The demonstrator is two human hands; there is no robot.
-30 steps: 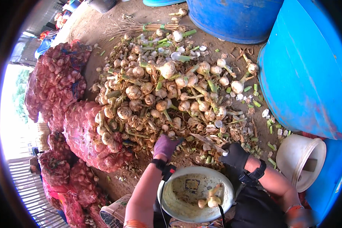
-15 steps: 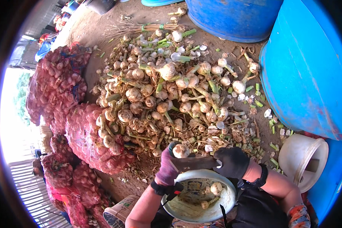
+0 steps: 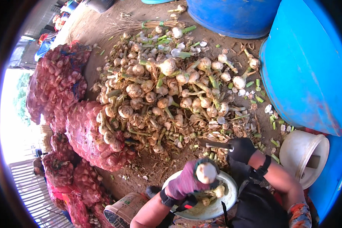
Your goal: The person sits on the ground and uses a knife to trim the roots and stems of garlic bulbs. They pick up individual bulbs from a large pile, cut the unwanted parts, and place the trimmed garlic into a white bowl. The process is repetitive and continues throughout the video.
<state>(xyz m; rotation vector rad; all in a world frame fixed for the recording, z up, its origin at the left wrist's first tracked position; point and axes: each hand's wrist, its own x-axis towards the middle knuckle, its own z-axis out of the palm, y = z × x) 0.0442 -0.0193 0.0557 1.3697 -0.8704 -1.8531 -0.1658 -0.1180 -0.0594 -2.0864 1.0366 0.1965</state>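
My left hand, in a purple glove, grips a pale garlic bulb over a light plastic basin that holds other bulbs. My right hand, in a dark glove, is closed on a knife, whose blade points left over scraps. Beyond both hands lies a large heap of garlic bulbs with stalks, dry leaves and cut green stems.
Red mesh sacks of garlic pile along the left. Blue tubs stand at the upper right, a white bucket at the right. A bucket sits at lower left, a bundle of sticks behind the heap.
My left hand rose from the heap with a bulb, then moved right and down over the basin. My right hand and knife have moved up and right, away from the bulb.
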